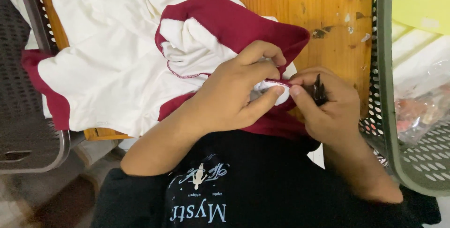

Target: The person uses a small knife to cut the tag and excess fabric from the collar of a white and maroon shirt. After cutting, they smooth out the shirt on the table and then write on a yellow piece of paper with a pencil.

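Pinching the maroon seam (276, 83) taut, the left hand (234, 97) steadied the white garment (117, 64); the right hand (328, 104), fingers closed on a small black tool (319, 91), should work close.

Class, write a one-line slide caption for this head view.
Left hand pinches a white-and-maroon cloth garment on a wooden table; right hand holds small black clippers.

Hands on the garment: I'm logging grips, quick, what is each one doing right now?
Left hand: closed, pinching the maroon-and-white garment at its trim.
Right hand: closed around a small black tool, fingertips on the same trim.
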